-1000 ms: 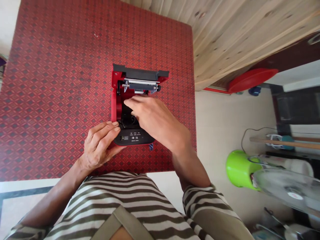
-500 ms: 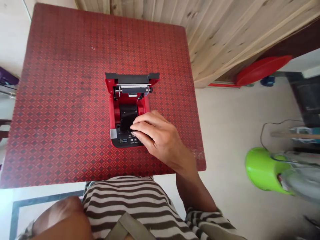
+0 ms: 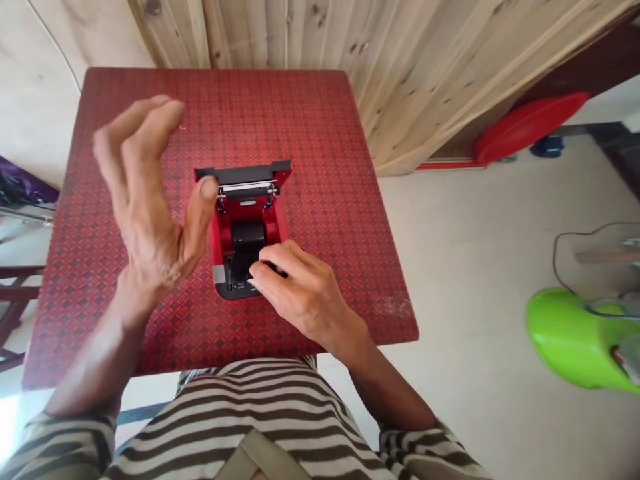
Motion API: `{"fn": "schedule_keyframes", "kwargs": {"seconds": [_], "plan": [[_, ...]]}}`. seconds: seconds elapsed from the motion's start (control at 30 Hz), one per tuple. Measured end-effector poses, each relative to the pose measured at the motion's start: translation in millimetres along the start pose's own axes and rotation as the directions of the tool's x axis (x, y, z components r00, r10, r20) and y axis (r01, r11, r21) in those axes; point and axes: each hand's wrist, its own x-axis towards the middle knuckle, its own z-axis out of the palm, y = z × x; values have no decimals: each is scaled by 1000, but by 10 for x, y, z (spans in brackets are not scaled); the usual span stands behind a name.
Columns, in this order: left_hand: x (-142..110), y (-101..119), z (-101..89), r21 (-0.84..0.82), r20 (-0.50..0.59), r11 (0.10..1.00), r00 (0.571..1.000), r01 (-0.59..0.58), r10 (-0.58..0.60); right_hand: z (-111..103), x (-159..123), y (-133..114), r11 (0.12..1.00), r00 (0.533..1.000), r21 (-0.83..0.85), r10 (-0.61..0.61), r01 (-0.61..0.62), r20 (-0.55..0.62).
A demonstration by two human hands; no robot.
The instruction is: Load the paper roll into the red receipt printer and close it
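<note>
A small red and black label printer (image 3: 217, 250) sits on the table with its lid (image 3: 245, 175) raised. Inside it lies a glossy black roll (image 3: 249, 233), and a black strip (image 3: 243, 265) runs from it toward the front panel. My right hand (image 3: 303, 290) is closed at the strip's right edge, thumb and fingers pinched together; the fingertips partly cover the front panel. Raised above the table left of the printer is my left hand (image 3: 150, 193), empty, with fingers bent and spread apart and its thumb in front of the lid's left corner.
The printer stands on a red patterned table (image 3: 320, 200). Wooden planks (image 3: 280, 33) line the far side. On the floor to the right are a green bucket (image 3: 565, 340) and a cable. A red round object (image 3: 530, 130) leans farther back.
My left hand has come up from low at the left to above the table, opening beside the printer. My right hand stays at the strip, slightly lower on the printer. The view has shifted.
</note>
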Motion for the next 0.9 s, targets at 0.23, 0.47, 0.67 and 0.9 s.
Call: {"fn": "schedule_keyframes", "kwargs": {"seconds": [0.23, 0.47, 0.67, 0.9], "plan": [[131, -112, 125, -1, 200, 995, 975, -101, 99, -171, -100, -35, 1000, 998, -8, -8, 9, 61], [-404, 77, 4, -43, 220, 980, 955, -195, 200, -102, -102, 38, 994, 997, -110, -38, 30, -69], [-755, 37, 61, -27, 281, 966, 925, -259, 256, 1, -126, 62, 999, 992, -43, 5, -11, -125], [-854, 56, 130, 100, 263, 924, 905, -369, 333, 35, -138, 123, 999, 988, 40, 23, -17, -150]]}}
